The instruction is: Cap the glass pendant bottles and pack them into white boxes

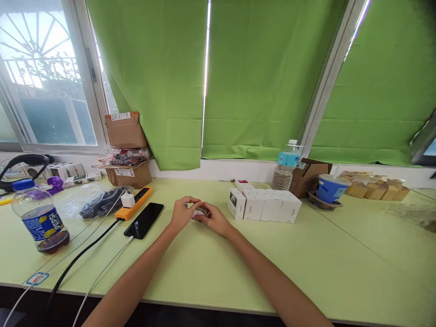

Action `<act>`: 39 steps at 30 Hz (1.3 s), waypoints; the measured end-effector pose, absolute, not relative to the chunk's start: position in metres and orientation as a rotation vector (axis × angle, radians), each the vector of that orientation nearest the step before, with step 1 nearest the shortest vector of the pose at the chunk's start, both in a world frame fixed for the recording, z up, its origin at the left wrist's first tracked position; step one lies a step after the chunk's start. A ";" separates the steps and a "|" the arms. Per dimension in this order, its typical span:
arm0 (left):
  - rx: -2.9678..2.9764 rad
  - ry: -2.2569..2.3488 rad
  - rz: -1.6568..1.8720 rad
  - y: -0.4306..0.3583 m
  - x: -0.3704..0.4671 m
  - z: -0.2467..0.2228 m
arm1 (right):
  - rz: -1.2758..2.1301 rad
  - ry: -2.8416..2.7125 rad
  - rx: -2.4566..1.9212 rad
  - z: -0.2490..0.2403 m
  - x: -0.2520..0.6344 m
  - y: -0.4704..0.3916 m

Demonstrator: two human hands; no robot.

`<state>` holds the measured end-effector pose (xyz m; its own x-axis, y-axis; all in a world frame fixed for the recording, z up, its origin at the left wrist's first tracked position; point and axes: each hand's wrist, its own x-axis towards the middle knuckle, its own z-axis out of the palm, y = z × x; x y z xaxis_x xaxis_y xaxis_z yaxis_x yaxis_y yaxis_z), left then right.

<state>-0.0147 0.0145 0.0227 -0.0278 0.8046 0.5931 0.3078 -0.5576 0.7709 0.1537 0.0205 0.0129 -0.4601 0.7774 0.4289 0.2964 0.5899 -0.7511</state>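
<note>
A small dark, shiny item [200,212], seemingly in clear wrapping, is between my hands just above or on the table; my fingers cover much of it, so its kind is unclear. My left hand [184,211] has thumb and fingers closed at its left and upper edge. From the other side my right hand [217,220] grips it, thumb in front and fingers over the top. Just right of my hands stands a white box [236,204] with a picture on its front, beside a row of several similar white boxes [270,205].
To the left lie a black phone [144,220] on a cable, an orange power strip [134,204] and a Pepsi bottle [41,218]. Cardboard boxes [127,176] stand behind. At the back right are a water bottle [284,165], a blue tub [332,188] and small brown boxes [374,188].
</note>
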 end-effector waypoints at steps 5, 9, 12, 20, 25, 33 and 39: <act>1.948 1.142 1.582 0.016 -0.018 0.024 | 0.797 -2.012 -0.810 0.014 0.153 0.019; 1.947 1.180 1.595 0.018 -0.017 0.024 | 0.794 -2.014 -0.818 0.015 0.153 0.018; 1.871 1.188 1.615 0.018 -0.014 0.024 | 0.780 -2.013 -0.841 0.014 0.153 0.020; 1.818 1.161 1.598 0.018 -0.014 0.023 | 0.735 -2.012 -0.838 0.011 0.152 0.022; 1.875 1.159 1.552 0.020 -0.018 0.023 | 0.726 -2.024 -0.813 0.010 0.153 0.023; 1.665 0.981 1.563 0.029 -0.018 0.015 | 0.711 -2.023 -0.824 0.002 0.151 0.025; 1.455 0.910 1.546 0.031 -0.021 0.013 | 0.770 -1.939 -0.808 -0.002 0.148 0.027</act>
<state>-0.0214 0.0312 0.0130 -0.0097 0.9100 0.4145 -0.0789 -0.4140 0.9069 0.1484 0.0269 -0.0016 -0.4070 0.7772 0.4800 0.2357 0.5970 -0.7668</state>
